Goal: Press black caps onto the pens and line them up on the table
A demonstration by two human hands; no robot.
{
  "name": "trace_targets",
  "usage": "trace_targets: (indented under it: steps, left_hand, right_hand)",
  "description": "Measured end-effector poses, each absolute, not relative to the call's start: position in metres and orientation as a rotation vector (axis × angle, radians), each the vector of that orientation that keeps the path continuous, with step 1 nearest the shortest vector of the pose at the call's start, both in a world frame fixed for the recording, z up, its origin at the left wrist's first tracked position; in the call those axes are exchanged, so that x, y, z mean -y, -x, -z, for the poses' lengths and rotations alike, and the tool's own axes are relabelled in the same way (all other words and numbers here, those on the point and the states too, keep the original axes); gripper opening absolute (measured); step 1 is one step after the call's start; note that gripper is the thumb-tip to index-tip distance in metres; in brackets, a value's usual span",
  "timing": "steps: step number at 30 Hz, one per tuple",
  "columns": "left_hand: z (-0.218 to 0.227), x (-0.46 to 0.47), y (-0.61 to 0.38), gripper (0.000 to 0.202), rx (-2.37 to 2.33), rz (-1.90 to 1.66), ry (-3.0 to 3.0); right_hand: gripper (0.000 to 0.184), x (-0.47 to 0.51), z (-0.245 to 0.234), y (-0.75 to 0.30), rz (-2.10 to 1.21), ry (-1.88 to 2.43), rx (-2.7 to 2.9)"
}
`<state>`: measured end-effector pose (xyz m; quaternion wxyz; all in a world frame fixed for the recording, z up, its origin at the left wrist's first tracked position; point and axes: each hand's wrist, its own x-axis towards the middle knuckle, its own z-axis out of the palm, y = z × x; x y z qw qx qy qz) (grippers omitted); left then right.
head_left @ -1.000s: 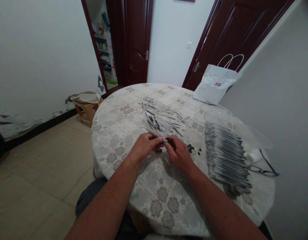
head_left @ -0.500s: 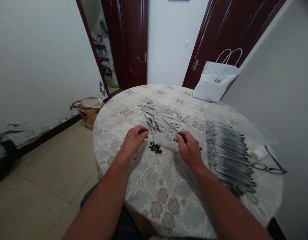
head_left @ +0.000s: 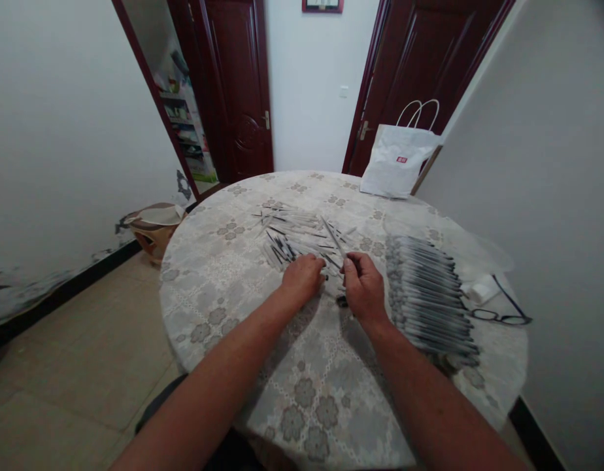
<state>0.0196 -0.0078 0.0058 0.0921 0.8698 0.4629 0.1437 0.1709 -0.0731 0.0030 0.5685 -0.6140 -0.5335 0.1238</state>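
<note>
My right hand is closed on a slim pale pen that slants up and to the left from the fingers. My left hand, fingers curled together, is just left of it over the near edge of a loose pile of similar pens. A tiny dark bit shows at the left fingertips; what they hold is too small to make out. A few small black caps lie on the tablecloth below the right hand, partly hidden by it.
A neat row of grey pens lies right of my right forearm. Beyond it are eyeglasses and a small white item. At the back of the round table stands a white paper bag. A stool is on the left.
My left hand has moved right, close to my right hand. The right hand now holds up a pen. The cluster of black caps between the hands no longer shows in its earlier place.
</note>
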Motion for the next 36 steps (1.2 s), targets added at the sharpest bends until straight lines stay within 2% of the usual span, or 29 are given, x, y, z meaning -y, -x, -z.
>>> trace_targets:
  steps: [4, 15, 20, 25, 30, 36]
  left_hand:
    - [0.002, 0.008, -0.026, 0.023, -1.348, -0.323, -2.717]
    - [0.008, 0.015, 0.002, 0.017, -1.419, -0.333, -2.787]
    - [0.008, 0.016, -0.013, 0.027, -1.416, -0.416, -2.760]
    - [0.010, 0.015, -0.025, 0.022, -1.379, -0.310, -2.778]
    - [0.007, 0.021, -0.018, 0.026, -1.372, -0.260, -2.840]
    - [0.008, 0.023, -0.012, 0.021, -1.388, -0.312, -2.809]
  right_hand:
    - [0.030, 0.072, -0.003, -0.174, -0.291, 1.432, 1.245]
    - [0.029, 0.074, -0.005, -0.170, -0.271, 1.441, 1.262]
    - [0.030, 0.075, -0.007, -0.170, -0.264, 1.431, 1.266]
    - [0.030, 0.073, -0.006, -0.172, -0.264, 1.438, 1.265]
    - [0.031, 0.073, -0.005, -0.173, -0.273, 1.427, 1.260]
    - [0.030, 0.075, -0.009, -0.170, -0.267, 1.427, 1.269]
